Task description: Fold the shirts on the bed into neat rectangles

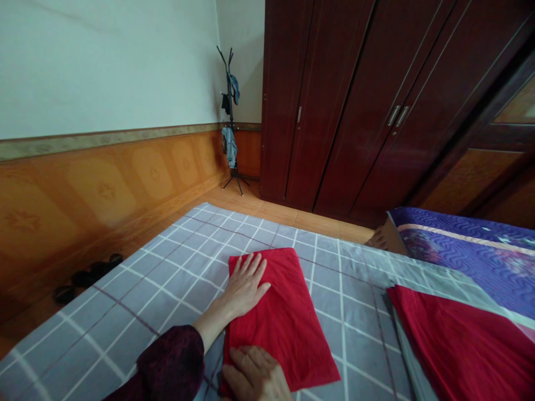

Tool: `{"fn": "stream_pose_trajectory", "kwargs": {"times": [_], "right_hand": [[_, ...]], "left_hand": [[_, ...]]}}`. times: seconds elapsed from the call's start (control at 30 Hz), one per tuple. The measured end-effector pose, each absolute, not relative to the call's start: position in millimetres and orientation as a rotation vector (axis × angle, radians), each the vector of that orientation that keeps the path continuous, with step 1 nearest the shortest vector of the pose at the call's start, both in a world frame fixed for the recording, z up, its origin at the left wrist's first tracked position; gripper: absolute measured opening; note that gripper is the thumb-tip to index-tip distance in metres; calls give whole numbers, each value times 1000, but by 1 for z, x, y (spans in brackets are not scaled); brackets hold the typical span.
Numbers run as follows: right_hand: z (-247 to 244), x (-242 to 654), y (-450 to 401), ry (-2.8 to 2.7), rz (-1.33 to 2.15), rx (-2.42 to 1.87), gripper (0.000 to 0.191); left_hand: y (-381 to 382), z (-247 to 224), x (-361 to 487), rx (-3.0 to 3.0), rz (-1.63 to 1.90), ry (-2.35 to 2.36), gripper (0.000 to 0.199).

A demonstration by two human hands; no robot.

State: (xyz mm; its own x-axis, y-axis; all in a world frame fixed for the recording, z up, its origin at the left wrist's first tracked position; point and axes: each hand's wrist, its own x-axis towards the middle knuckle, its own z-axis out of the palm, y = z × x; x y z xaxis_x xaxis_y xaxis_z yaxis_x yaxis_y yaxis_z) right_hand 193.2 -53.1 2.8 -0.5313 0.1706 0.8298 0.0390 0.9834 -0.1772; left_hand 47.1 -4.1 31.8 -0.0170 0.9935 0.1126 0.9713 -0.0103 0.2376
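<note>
A folded red cloth (pixel 288 323) lies flat on a grey bed sheet with white grid lines (pixel 167 289). My left hand (pixel 246 284) rests palm down on the cloth's far left part, fingers spread and pointing away from me. Nearer to me, my right hand (pixel 257 376) is at the cloth's near left edge, with its fingers bent and close together over the fabric. Its fingertips are partly hidden.
More red fabric (pixel 472 345) lies at the right on the bed. Beyond it is a purple quilted cover (pixel 468 239). Dark red wardrobes (pixel 355 100) and a black coat stand (pixel 230 106) stand at the back. Dark footwear (pixel 90 275) is on the floor at left.
</note>
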Motion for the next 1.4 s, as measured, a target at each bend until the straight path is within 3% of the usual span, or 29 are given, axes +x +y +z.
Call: {"fn": "stream_pose_trajectory", "kwargs": {"times": [0.13, 0.27, 0.4, 0.6, 1.07, 1.23, 1.4], "right_hand": [[21, 208, -42, -2110, 172, -262, 19], [23, 223, -18, -2295, 51, -587, 40], [3, 233, 7, -2434, -111, -788, 55], [-14, 244, 33, -2466, -207, -988, 64], [-6, 244, 31, -2571, -59, -1129, 84], [-7, 248, 31, -2688, -82, -1089, 62], [-15, 249, 33, -2679, -119, -1080, 58]], "left_hand": [[0, 26, 51, 2212, 383, 2063, 59], [-4, 19, 56, 2244, 223, 1931, 65], [-9, 20, 55, 2202, 280, 1953, 60], [-9, 20, 54, 2148, 257, 2011, 72], [-13, 44, 52, 2050, 203, 2228, 62], [-30, 62, 110, 2227, 317, 1731, 72], [-39, 58, 130, 2155, 363, 1697, 75]]}}
